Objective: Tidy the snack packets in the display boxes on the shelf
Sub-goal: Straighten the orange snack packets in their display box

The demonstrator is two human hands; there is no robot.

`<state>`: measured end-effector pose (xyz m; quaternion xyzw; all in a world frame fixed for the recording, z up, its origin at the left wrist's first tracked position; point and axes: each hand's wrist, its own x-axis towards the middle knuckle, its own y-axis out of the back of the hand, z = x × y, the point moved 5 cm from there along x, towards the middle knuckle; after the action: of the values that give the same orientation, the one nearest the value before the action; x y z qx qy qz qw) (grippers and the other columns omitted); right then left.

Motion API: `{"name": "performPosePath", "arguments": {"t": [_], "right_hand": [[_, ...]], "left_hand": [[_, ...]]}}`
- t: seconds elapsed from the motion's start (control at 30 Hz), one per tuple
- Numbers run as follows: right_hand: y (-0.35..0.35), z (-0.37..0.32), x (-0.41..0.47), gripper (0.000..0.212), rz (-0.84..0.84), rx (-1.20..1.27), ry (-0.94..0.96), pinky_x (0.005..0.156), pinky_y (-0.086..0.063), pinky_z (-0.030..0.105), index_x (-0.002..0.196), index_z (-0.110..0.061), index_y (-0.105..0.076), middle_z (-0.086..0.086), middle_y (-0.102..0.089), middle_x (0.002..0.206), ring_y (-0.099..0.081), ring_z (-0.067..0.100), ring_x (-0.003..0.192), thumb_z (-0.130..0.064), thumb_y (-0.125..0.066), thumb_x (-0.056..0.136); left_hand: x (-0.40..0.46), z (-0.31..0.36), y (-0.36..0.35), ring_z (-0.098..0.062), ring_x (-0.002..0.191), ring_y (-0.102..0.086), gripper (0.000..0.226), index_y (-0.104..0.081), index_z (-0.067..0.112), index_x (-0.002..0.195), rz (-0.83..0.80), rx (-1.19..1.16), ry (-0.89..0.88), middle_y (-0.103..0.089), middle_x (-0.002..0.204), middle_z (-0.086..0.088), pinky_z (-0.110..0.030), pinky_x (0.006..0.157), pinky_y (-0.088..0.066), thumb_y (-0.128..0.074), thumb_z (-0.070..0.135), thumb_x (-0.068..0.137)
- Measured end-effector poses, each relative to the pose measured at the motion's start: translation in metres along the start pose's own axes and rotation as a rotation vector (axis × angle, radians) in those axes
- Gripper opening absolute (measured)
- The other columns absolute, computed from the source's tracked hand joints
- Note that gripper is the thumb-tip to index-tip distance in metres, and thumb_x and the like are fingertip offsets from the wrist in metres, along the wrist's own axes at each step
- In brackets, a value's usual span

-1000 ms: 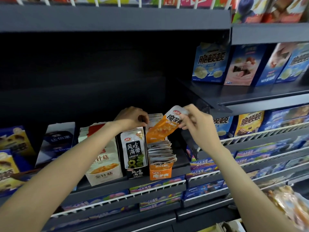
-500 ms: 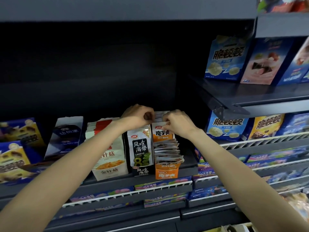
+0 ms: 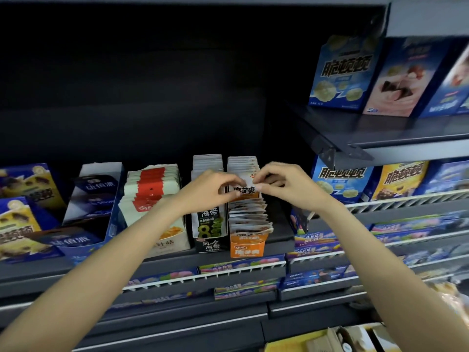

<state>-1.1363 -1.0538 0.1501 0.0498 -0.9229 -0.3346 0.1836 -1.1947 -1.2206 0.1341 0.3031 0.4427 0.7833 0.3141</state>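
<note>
1. Currently my left hand (image 3: 214,188) and right hand (image 3: 284,185) each pinch a top corner of one orange snack packet (image 3: 244,191), upright in the orange display box (image 3: 247,246) at the shelf (image 3: 279,237) front edge.
2. Judged: seating nearly done; packets ahead of it lie fanned, still to straighten.
3. Black kelp box (image 3: 209,235) touches it on the left; white-and-red box (image 3: 154,199) beyond looks orderly.
4. Dark shop shelving; blue boxes at the right.
</note>
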Motion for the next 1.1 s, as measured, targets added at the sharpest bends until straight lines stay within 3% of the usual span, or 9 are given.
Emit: {"name": "performPosePath", "arguments": {"t": [0.1,0.3,0.4,0.53,0.77,0.93,1.0,1.1], "right_hand": [[-0.004,0.002,0.002,0.013,-0.185,-0.188,0.009,0.080,-0.054,0.019,0.098,-0.016,-0.073,-0.011,-0.069,0.092,-0.065,0.000,0.087,-0.021,-0.070,0.086],[-0.005,-0.001,0.012,0.014,-0.238,-0.317,0.032,0.076,-0.051,0.016,0.101,-0.016,-0.073,-0.017,-0.065,0.082,-0.062,-0.009,0.077,-0.022,-0.065,0.091],[-0.002,0.004,0.009,0.016,-0.285,-0.142,-0.101,0.072,-0.058,0.021,0.105,-0.012,-0.071,-0.004,-0.069,0.090,-0.067,0.001,0.084,-0.017,-0.063,0.092],[-0.002,0.007,0.006,0.020,-0.321,-0.055,-0.153,0.077,-0.058,0.025,0.110,-0.011,-0.070,0.002,-0.069,0.098,-0.069,0.006,0.090,-0.011,-0.064,0.091],[-0.011,0.013,0.007,0.045,-0.489,-0.147,-0.196,0.093,-0.052,0.027,0.120,-0.021,-0.064,-0.006,-0.065,0.117,-0.067,0.007,0.099,-0.020,-0.079,0.078],[-0.010,0.008,0.013,0.032,-0.467,-0.089,-0.207,0.088,-0.056,0.031,0.114,-0.017,-0.066,-0.002,-0.068,0.107,-0.066,0.008,0.096,-0.023,-0.073,0.084],[-0.010,0.004,0.017,0.021,-0.403,-0.055,-0.206,0.080,-0.058,0.028,0.110,-0.016,-0.067,-0.004,-0.067,0.101,-0.066,0.007,0.091,-0.022,-0.065,0.091],[-0.017,-0.003,0.023,0.019,-0.320,-0.343,-0.078,0.078,-0.055,0.028,0.108,-0.017,-0.069,-0.008,-0.065,0.093,-0.065,0.009,0.088,-0.022,-0.066,0.090]], "left_hand": [[-0.002,0.004,0.001,0.007,0.103,-0.051,0.040,-0.058,0.024,0.129,-0.053,0.033,0.001,-0.061,0.126,0.011,-0.005,0.083,-0.036,-0.058,0.041,0.092],[-0.002,0.007,-0.001,-0.002,0.117,-0.053,0.047,-0.057,0.026,0.130,-0.083,0.033,0.013,-0.060,0.130,0.010,-0.016,0.092,-0.038,-0.059,0.049,0.088],[0.000,0.005,0.001,-0.002,0.116,-0.053,0.045,-0.058,0.027,0.128,-0.080,0.000,0.034,-0.061,0.127,0.012,-0.020,0.096,-0.041,-0.061,0.046,0.088],[0.003,0.002,0.005,0.005,0.112,-0.053,0.039,-0.061,0.028,0.124,-0.081,-0.079,0.046,-0.062,0.123,0.015,-0.025,0.097,-0.046,-0.063,0.044,0.088],[0.007,-0.003,0.006,0.011,0.106,-0.054,0.045,-0.062,0.029,0.122,-0.075,-0.110,0.049,-0.063,0.119,0.019,-0.016,0.094,-0.043,-0.072,0.043,0.080],[0.009,-0.003,0.007,0.005,0.104,-0.059,0.034,-0.065,0.026,0.119,-0.020,-0.067,0.023,-0.067,0.115,0.015,-0.024,0.094,-0.050,-0.067,0.036,0.087],[0.009,-0.003,0.006,0.006,0.102,-0.058,0.033,-0.064,0.024,0.121,-0.005,-0.025,0.020,-0.067,0.116,0.011,-0.020,0.093,-0.048,-0.064,0.035,0.089],[0.007,0.001,0.005,0.006,0.100,-0.055,0.036,-0.060,0.022,0.127,0.030,0.030,0.006,-0.066,0.120,0.006,-0.010,0.086,-0.041,-0.060,0.034,0.093]]}}
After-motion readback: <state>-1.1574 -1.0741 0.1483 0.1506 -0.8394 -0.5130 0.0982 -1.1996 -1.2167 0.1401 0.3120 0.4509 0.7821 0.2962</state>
